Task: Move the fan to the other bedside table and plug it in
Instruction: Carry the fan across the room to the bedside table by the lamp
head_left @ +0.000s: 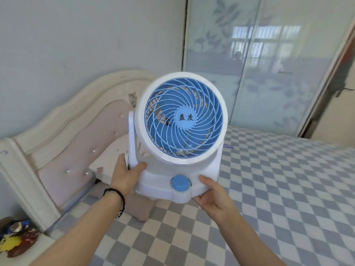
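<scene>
Transit is under way, I judge: the white-and-blue desk fan point(180, 129) is held in the air over the checked bed point(278, 189), left hand point(127, 174) and right hand point(213, 194) clasping its base, so placing and plugging remain, no bedside table or socket visible.

Fan blocks your forward view over the bed

Your hands, left point(126, 175) and right point(213, 196), grip the fan point(180, 131), which fills the middle ahead. Open room lies to your right over the checked bed point(288, 198). The padded headboard point(73, 135) walls off your left, the glass wardrobe doors point(259, 64) close the far side, and a pile of coloured objects point(17, 237) sits at lower left.
</scene>
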The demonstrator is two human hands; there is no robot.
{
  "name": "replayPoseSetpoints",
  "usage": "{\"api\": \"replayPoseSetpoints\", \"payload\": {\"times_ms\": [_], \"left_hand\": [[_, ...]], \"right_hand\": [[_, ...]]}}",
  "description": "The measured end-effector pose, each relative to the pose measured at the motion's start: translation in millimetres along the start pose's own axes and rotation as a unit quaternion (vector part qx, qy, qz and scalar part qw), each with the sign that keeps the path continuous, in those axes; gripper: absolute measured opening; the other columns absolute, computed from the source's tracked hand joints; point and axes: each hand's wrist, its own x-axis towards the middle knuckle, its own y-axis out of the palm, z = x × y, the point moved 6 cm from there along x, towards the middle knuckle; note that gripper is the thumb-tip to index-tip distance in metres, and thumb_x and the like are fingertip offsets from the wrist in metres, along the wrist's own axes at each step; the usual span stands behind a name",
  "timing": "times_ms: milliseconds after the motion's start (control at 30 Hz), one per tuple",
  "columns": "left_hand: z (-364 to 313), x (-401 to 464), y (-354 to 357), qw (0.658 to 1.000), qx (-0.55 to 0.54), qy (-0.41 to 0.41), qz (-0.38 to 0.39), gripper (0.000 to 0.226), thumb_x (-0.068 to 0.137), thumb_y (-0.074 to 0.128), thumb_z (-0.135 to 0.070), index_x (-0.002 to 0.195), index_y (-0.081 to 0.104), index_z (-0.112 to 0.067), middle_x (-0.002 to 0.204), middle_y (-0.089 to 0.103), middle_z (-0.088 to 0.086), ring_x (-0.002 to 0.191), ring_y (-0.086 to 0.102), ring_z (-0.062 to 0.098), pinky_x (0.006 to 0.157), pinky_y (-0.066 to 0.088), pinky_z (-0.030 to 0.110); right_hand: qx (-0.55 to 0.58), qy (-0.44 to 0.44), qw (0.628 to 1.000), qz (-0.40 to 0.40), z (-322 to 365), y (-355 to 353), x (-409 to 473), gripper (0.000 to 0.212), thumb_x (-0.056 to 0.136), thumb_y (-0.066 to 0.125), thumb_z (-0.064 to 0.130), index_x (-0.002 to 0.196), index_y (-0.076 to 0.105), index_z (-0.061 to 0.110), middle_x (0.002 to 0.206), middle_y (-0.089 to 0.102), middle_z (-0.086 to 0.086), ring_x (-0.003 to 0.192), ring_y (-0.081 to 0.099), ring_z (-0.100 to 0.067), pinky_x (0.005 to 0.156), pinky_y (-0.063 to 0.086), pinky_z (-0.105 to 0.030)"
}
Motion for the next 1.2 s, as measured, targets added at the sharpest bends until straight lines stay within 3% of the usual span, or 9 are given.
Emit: {"api": "replayPoseSetpoints", "payload": {"times_ms": [67,267,367,467,533,700,867,1000,1200], "left_hand": [[-5,-6,28,1.000,-0.003,0.008,0.028,0.030,0.077,0.067,-0.011,0.099,0.046,-0.012,0.085,0.058,0.002,0.081,0.056,0.026,0.066,0.049,0.034],[-19,-30,135,0.990,-0.042,0.016,0.133,0.023,0.078,0.064,-0.006,0.088,0.048,-0.019,0.087,0.060,0.005,0.078,0.058,0.026,0.069,0.050,0.037],[-27,-52,190,0.983,-0.046,0.024,0.178,0.025,0.069,0.068,-0.014,0.082,0.049,-0.024,0.089,0.062,0.005,0.084,0.059,0.027,0.077,0.051,0.042],[-37,-86,250,0.971,-0.064,0.030,0.228,0.029,0.074,0.066,-0.010,0.095,0.051,-0.021,0.081,0.060,-0.004,0.075,0.057,0.021,0.060,0.047,0.029],[-43,-108,285,0.963,-0.074,0.032,0.257,0.033,0.079,0.062,-0.004,0.105,0.049,-0.019,0.079,0.059,-0.007,0.072,0.056,0.017,0.059,0.045,0.026],[-41,-154,356,0.943,-0.074,0.018,0.324,0.026,0.068,0.065,-0.015,0.080,0.048,-0.030,0.082,0.060,-0.003,0.077,0.058,0.021,0.069,0.049,0.032],[-30,-217,428,0.915,-0.081,-0.003,0.396,0.026,0.072,0.066,-0.011,0.080,0.049,-0.029,0.082,0.061,-0.001,0.074,0.059,0.020,0.065,0.048,0.030],[-21,-256,479,0.889,-0.071,-0.019,0.451,0.025,0.064,0.065,-0.019,0.081,0.048,-0.029,0.083,0.061,0.002,0.074,0.059,0.021,0.066,0.047,0.031],[-19,-310,560,0.839,-0.055,-0.019,0.541,0.023,0.068,0.064,-0.016,0.080,0.049,-0.028,0.085,0.060,0.005,0.078,0.058,0.025,0.072,0.048,0.035]], "right_hand": [[0.005,-0.022,1.000,-0.020,16,-17,-13,0.051,0.069,0.062,-0.001,0.119,0.057,0.009,0.096,0.074,-0.011,0.080,0.073,-0.026,0.065,0.060,-0.042],[0.014,-0.098,0.992,-0.077,82,-80,-65,0.050,0.068,0.063,0.001,0.117,0.059,0.008,0.107,0.071,-0.015,0.089,0.071,-0.029,0.076,0.058,-0.049],[0.011,-0.134,0.985,-0.108,117,-112,-98,0.048,0.070,0.063,0.002,0.117,0.059,0.008,0.108,0.071,-0.015,0.089,0.071,-0.030,0.071,0.059,-0.048],[0.018,-0.177,0.974,-0.142,152,-149,-138,0.044,0.069,0.063,0.001,0.113,0.061,0.008,0.102,0.073,-0.013,0.087,0.071,-0.028,0.079,0.056,-0.049],[0.026,-0.198,0.967,-0.158,169,-171,-164,0.041,0.071,0.062,0.001,0.112,0.061,0.008,0.100,0.073,-0.013,0.084,0.072,-0.027,0.076,0.057,-0.046],[0.028,-0.241,0.951,-0.191,204,-218,-222,0.036,0.074,0.059,0.001,0.109,0.061,0.009,0.095,0.075,-0.011,0.081,0.073,-0.024,0.074,0.057,-0.044],[0.036,-0.278,0.927,-0.249,227,-273,-289,0.044,0.068,0.062,0.003,0.111,0.060,0.011,0.095,0.075,-0.010,0.080,0.073,-0.024,0.066,0.060,-0.040],[0.045,-0.304,0.904,-0.296,238,-306,-332,0.032,0.078,0.057,0.001,0.108,0.060,0.012,0.093,0.075,-0.009,0.079,0.073,-0.024,0.067,0.060,-0.042],[0.095,-0.361,0.855,-0.361,253,-350,-383,0.042,0.072,0.059,0.000,0.113,0.058,0.010,0.088,0.076,-0.010,0.075,0.073,-0.024,0.057,0.058,-0.036]]}}
